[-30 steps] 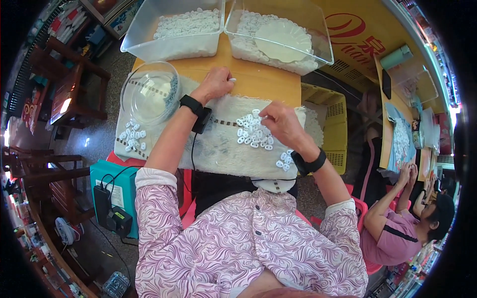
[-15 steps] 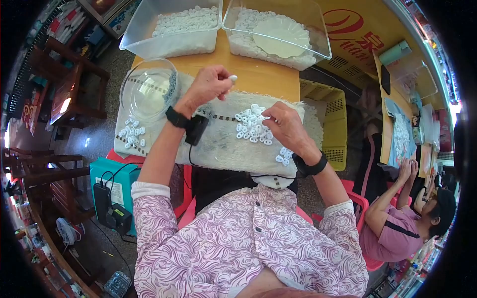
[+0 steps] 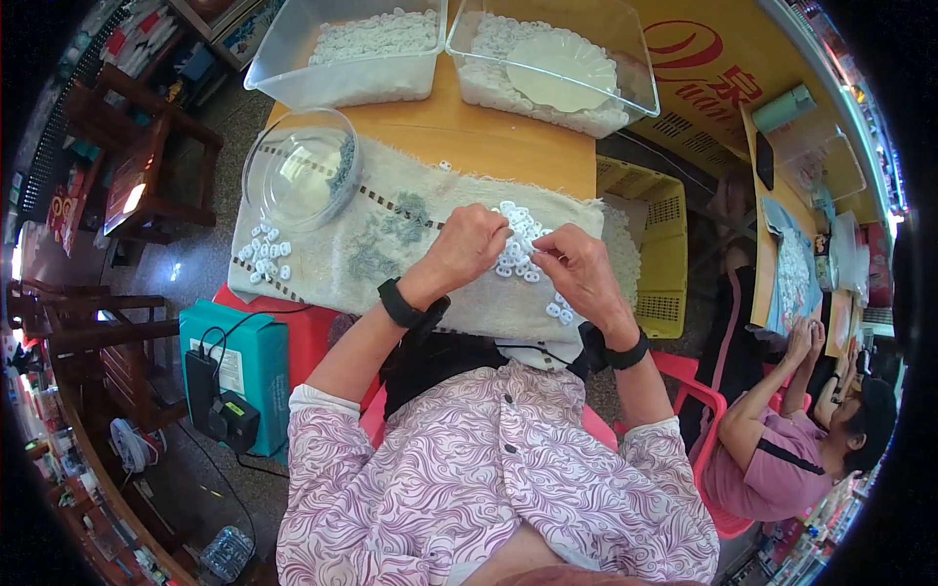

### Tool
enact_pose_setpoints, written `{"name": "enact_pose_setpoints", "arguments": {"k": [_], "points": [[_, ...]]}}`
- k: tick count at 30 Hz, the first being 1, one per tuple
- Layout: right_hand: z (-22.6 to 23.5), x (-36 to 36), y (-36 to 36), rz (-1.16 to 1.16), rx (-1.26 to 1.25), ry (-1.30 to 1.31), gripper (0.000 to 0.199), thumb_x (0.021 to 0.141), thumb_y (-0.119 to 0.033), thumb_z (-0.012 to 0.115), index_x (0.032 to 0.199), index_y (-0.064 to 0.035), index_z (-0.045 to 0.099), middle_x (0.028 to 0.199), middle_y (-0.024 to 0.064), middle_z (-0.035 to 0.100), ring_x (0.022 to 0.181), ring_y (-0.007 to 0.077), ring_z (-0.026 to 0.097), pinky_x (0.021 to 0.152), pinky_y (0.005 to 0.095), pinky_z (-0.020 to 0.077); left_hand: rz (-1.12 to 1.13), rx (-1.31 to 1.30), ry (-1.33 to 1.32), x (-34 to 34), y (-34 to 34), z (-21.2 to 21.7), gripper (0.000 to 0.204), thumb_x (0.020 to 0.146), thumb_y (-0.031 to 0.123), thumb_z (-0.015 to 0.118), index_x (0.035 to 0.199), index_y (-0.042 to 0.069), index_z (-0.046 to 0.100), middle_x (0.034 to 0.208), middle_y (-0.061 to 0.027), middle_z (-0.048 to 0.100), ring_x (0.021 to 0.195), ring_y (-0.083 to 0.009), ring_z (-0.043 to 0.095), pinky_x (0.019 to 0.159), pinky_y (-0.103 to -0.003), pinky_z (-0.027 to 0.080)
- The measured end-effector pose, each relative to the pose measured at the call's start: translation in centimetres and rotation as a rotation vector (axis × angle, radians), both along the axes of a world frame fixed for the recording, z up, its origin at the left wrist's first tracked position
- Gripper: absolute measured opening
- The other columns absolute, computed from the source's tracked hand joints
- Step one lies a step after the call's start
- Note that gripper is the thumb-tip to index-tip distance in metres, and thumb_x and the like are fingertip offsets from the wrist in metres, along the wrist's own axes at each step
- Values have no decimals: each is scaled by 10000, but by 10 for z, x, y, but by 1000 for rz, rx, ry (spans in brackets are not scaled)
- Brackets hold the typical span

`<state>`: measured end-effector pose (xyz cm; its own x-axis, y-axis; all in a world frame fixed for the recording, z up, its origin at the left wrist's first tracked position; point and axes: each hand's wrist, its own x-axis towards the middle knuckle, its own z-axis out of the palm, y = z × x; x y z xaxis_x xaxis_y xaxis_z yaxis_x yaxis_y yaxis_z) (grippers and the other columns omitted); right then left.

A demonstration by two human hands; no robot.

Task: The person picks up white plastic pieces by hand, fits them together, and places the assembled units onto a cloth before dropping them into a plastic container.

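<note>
My left hand [image 3: 471,244] is closed at the left side of a pile of small white two-holed pieces [image 3: 520,234]; whatever its fingers hold is hidden. At the pile's right edge, the thumb and fingertips of my right hand [image 3: 584,269] pinch together, and I cannot make out what is between them. A few more white pieces [image 3: 558,311] lie below that hand. One single white piece [image 3: 445,165] sits by the far edge of the cream cloth [image 3: 391,174]. Loose grey-green bits [image 3: 411,210] are scattered on the cloth, left of my left hand.
A clear round bowl [image 3: 256,186] with grey bits inside stands at the left, near a small group of white pieces [image 3: 264,252]. Two clear tubs [image 3: 342,90] of white pieces stand at the back. At right are a yellow crate [image 3: 669,254] and a seated person [image 3: 762,459].
My left hand has come from the far side of the cloth back to the pile. The white piece it held up is gone from view there; a single one now lies by the cloth's far edge.
</note>
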<state>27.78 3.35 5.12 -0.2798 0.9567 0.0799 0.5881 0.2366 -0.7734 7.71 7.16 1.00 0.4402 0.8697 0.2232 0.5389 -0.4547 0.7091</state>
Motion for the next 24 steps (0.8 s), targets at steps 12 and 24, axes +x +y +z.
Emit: {"name": "enact_pose_setpoints", "arguments": {"k": [12, 24], "points": [[-1, 2, -14, -25, 29, 52, 91, 773, -37, 662, 840, 21, 642, 795, 161, 607, 726, 303, 611, 629, 363, 473, 417, -32, 374, -34, 86, -2, 210, 712, 185, 693, 758, -14, 644, 753, -217, 636, 743, -370, 631, 660, -440, 490], [74, 7, -35, -196, -314, 390, 100, 869, -45, 605, 919, 29, 652, 737, 46, 638, 602, 83, 584, 509, 210, 440, 351, -136, 286, -52, 101, -28, 186, 686, 154, 698, 796, 6, 675, 750, -201, 657, 699, -352, 650, 651, -414, 510]]}}
